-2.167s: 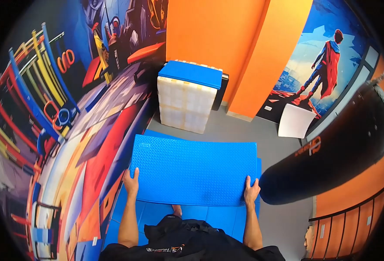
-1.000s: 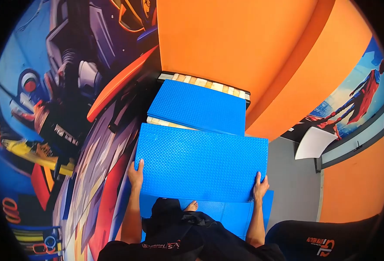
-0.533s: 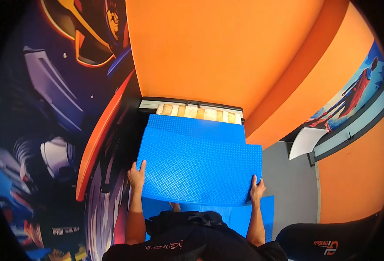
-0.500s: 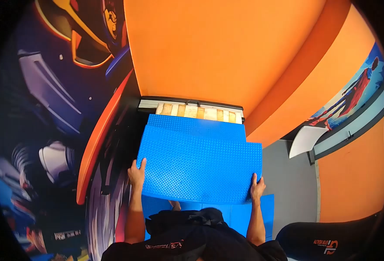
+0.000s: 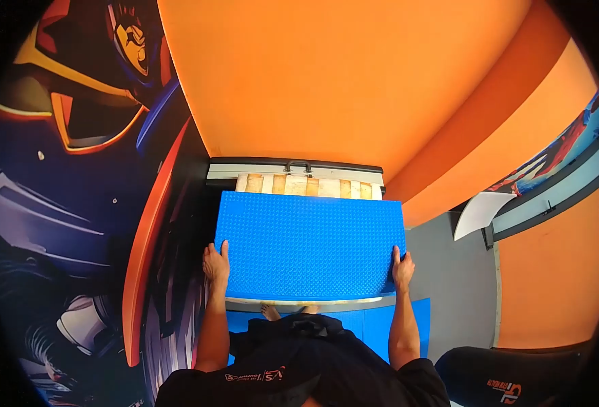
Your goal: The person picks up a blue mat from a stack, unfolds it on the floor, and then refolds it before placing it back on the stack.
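Note:
A blue textured mat (image 5: 310, 245) lies broad and nearly flat in front of me, the full width between my hands. My left hand (image 5: 216, 263) grips its left edge, thumb on top and the other fingers partly hidden at the side. At the right edge, my right hand (image 5: 402, 270) is closed in the same way. Beyond the mat's far edge, pale, yellowed blocks or slats (image 5: 299, 185) show in a row. A thin pale layer is visible under the near edge; how the mat rests on it is hidden.
Behind the blocks, a dark-framed ledge (image 5: 245, 167) runs along the orange wall (image 5: 340, 81). A mural wall (image 5: 62, 197) with a raised orange strip (image 5: 151, 258) stands close on my left. Blue floor matting (image 5: 381, 329) lies by my bare feet. Bottom right is a black padded object (image 5: 510, 373).
The mat has levelled out and shifted slightly left between my hands. Its far edge now covers the second blue surface that showed behind it. Both hands keep their hold.

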Tool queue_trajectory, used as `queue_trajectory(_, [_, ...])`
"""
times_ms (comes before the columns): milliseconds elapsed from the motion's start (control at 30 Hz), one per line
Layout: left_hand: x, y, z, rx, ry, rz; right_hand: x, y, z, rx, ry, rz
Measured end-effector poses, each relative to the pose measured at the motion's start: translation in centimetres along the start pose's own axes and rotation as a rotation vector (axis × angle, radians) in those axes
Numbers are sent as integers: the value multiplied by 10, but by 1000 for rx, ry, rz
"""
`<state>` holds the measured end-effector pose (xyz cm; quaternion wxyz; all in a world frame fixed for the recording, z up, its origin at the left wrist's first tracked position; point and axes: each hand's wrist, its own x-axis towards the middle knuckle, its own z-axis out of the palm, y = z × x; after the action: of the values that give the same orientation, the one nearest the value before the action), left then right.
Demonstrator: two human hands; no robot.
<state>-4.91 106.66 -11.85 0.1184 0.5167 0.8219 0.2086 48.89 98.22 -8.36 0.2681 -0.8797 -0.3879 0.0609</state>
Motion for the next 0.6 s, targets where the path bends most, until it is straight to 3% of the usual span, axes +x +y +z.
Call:
queue_trajectory(67, [7, -7, 31, 56, 12, -6, 16, 10, 29, -123, -19, 23])
queue_trajectory(133, [7, -3, 37, 75, 54, -13, 24, 55, 83, -106, 54, -88])
queue_trajectory(300, [3, 8, 39, 62, 121, -33, 10, 16, 66, -199, -52, 101])
queue_trajectory(600, [5, 6, 51, 69, 235, 19, 14, 11, 68, -217, -42, 85])
